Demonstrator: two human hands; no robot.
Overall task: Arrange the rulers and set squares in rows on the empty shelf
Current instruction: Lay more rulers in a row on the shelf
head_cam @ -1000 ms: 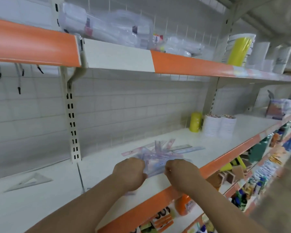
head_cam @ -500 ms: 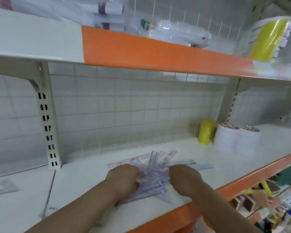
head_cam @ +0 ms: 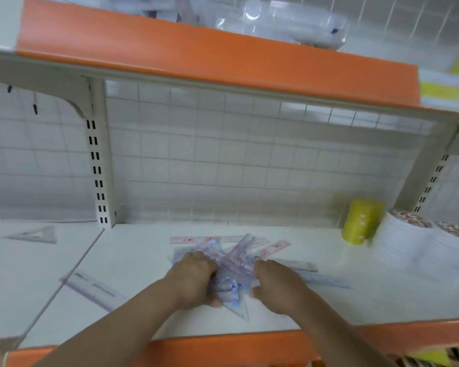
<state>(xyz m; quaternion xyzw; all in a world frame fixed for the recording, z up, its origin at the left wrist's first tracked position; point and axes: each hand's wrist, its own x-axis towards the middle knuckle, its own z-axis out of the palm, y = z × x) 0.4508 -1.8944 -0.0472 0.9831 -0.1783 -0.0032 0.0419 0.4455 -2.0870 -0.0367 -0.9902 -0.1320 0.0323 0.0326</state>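
Rulers: clear, pink and blue print.
Shelf lip: orange.
Roll: yellow, right of right hand.
Wall: white, grey grid.

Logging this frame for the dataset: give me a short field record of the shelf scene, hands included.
shelf: white, orange front edge
ruler pile: crisscrossed, mid-shelf
left hand: grips pile's left side
right hand: grips pile's right side
loose ruler: flat, left of pile
set square: alone, far left
yellow roll: right, by white stacks
rows: none yet

Clear rulers jumbled (crisscrossed), white shelf
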